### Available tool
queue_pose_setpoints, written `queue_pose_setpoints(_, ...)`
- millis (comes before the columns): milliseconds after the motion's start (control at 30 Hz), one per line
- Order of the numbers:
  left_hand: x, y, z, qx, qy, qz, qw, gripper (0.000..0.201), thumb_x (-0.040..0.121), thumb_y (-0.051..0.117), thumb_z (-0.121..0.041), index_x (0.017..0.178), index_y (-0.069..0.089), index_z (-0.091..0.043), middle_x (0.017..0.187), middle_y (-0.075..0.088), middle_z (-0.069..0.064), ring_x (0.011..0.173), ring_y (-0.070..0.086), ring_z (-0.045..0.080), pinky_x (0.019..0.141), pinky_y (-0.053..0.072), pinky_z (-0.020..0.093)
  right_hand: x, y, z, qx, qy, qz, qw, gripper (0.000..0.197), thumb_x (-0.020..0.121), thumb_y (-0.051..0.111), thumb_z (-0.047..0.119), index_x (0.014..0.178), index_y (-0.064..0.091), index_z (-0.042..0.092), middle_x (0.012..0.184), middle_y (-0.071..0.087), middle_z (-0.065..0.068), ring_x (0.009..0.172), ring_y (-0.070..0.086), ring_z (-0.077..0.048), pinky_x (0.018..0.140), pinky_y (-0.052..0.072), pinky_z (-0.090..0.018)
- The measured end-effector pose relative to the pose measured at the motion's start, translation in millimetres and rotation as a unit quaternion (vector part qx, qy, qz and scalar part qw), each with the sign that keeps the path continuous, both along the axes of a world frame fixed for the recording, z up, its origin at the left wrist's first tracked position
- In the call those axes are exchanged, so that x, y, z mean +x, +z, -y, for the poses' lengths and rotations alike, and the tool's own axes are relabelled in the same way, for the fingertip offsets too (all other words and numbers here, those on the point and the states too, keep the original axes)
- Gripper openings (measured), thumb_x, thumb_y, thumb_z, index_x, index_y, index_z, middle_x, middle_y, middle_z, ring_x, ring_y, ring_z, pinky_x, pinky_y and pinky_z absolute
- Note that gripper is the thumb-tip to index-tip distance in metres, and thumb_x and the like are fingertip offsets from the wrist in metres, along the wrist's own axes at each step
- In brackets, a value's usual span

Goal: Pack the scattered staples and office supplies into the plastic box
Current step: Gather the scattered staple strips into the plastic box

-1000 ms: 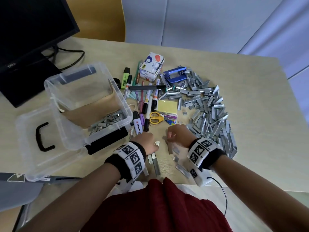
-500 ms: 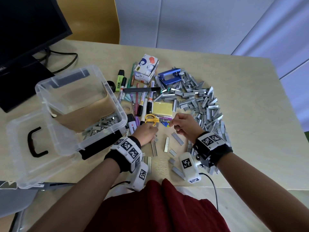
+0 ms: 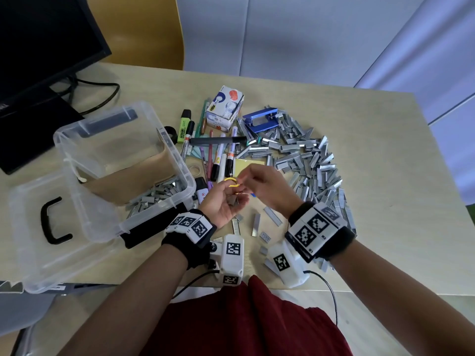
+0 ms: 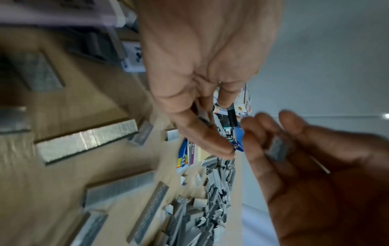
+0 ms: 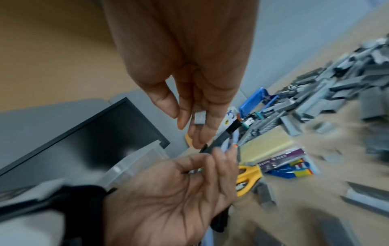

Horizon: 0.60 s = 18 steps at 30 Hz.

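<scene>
Head view: clear plastic box sits open at the table's left, its lid with a black handle lying flat in front of it; inside – a heap of grey staple strips against the near-right wall and a brown sheet lining the bottom. Both hands are raised above the table just right of the box. Left hand is palm-up and cupped around a few staple pieces. Right hand hovers over it, fingertips pinched together. The big staple pile spreads to the right, with loose strips on the table below the hands. Markers, a highlighter, a small printed carton, a blue hole punch and a yellow sticky pad lie between box and pile. Left wrist view: the left hand is cupped, a short staple block held in its curled fingers; the right hand hangs above, fingertips close. Blurred. Right wrist view: the right hand pinches a small staple piece between thumb and fingers – directly over the left hand's open palm. Yellow scissors lie on the table behind.
</scene>
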<state>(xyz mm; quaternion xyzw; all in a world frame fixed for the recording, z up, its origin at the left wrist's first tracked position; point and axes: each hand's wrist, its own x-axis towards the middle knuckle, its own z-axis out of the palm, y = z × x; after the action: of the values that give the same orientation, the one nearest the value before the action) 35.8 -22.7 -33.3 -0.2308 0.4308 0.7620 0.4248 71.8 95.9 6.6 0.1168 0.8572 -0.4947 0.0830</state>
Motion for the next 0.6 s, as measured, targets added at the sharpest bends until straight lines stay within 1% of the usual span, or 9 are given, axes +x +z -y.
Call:
queue_pose_setpoints(67,1,-1,-3,0.001,0.006,0.009,1.000,0.027,0.098,0.041,-0.021,0.084,0.057,-0.004,0.065,0.059,0.006,0.043,0.056,0.012,0.040,0.050,0.019,1,7,9,0.029,0.032,-0.003,0.999,0.020,0.086,0.048,0.002,0.093,0.065,0.008,0.093,0.067,-0.004,0.079,0.060,-0.012,0.075,0.047,-0.023)
queue_pose_setpoints(100,2,-1,-3,-0.008,0.001,0.008,1.000,0.028,0.098,0.041,-0.023,0.085,0.057,-0.004,0.065,0.056,0.006,0.043,0.054,0.011,0.038,0.049,0.018,2,9,12,0.038,0.033,-0.011,0.999,0.022,0.085,0.047,0.000,0.096,0.065,0.006,0.097,0.068,-0.004,0.081,0.060,-0.012,0.074,0.046,-0.022)
queue_pose_setpoints(133,1,-3,-3,-0.020,-0.011,0.007,1.000,0.030,0.099,0.040,-0.024,0.083,0.056,-0.004,0.061,0.055,0.006,0.039,0.053,0.010,0.036,0.046,0.016,2,9,14,0.046,0.028,-0.022,0.998,0.023,0.084,0.047,-0.001,0.097,0.065,0.006,0.099,0.068,-0.005,0.086,0.062,-0.015,0.076,0.047,-0.022)
queue_pose_setpoints(200,0,-5,0,-0.042,-0.055,0.007,0.998,0.038,0.100,0.037,-0.027,0.072,0.051,-0.005,0.047,0.055,0.004,0.032,0.048,0.009,0.031,0.036,0.012,1,5,12,0.035,-0.007,-0.045,0.998,0.020,0.085,0.046,-0.001,0.091,0.063,0.007,0.096,0.069,-0.009,0.090,0.064,-0.022,0.080,0.051,-0.029)
queue_pose_setpoints(267,-1,-8,6,-0.053,-0.092,0.005,0.994,0.042,0.100,0.034,-0.027,0.064,0.043,-0.008,0.041,0.050,0.001,0.028,0.041,0.007,0.029,0.027,0.010,-4,-4,3,0.021,-0.059,-0.052,0.997,0.018,0.085,0.047,-0.001,0.085,0.061,0.011,0.089,0.069,-0.011,0.086,0.066,-0.025,0.083,0.052,-0.041)
queue_pose_setpoints(333,0,-11,15,-0.066,-0.109,0.006,0.992,0.042,0.100,0.033,-0.027,0.062,0.039,-0.011,0.039,0.046,-0.001,0.025,0.036,0.005,0.026,0.023,0.009,-10,-17,-8,0.058,-0.065,-0.033,0.996,0.018,0.086,0.048,0.000,0.089,0.064,0.008,0.092,0.069,-0.011,0.086,0.065,-0.023,0.087,0.051,-0.042)
queue_pose_setpoints(433,6,-15,29,-0.094,-0.123,0.004,0.988,0.042,0.099,0.035,-0.027,0.061,0.039,-0.012,0.038,0.043,-0.003,0.025,0.033,0.004,0.026,0.020,0.009,-15,-34,-14,0.170,0.026,0.018,0.985,0.027,0.086,0.047,0.001,0.104,0.067,0.006,0.109,0.068,-0.009,0.098,0.062,-0.021,0.094,0.045,-0.028)
queue_pose_setpoints(500,11,-18,36,-0.097,-0.131,0.007,0.987,0.041,0.099,0.035,-0.025,0.061,0.039,-0.012,0.038,0.043,-0.003,0.025,0.033,0.005,0.026,0.019,0.010,-17,-43,-9,0.220,0.076,0.030,0.972,0.031,0.087,0.047,0.001,0.111,0.066,0.007,0.115,0.065,-0.011,0.104,0.060,-0.025,0.094,0.042,-0.030)
queue_pose_setpoints(600,18,-19,42,-0.096,-0.129,0.012,0.987,0.039,0.099,0.034,-0.021,0.061,0.039,-0.011,0.038,0.043,-0.003,0.025,0.034,0.005,0.026,0.019,0.011,-25,-54,-1,0.268,0.114,0.024,0.956,0.030,0.086,0.048,0.001,0.111,0.065,0.006,0.112,0.063,-0.013,0.102,0.058,-0.029,0.087,0.043,-0.033)
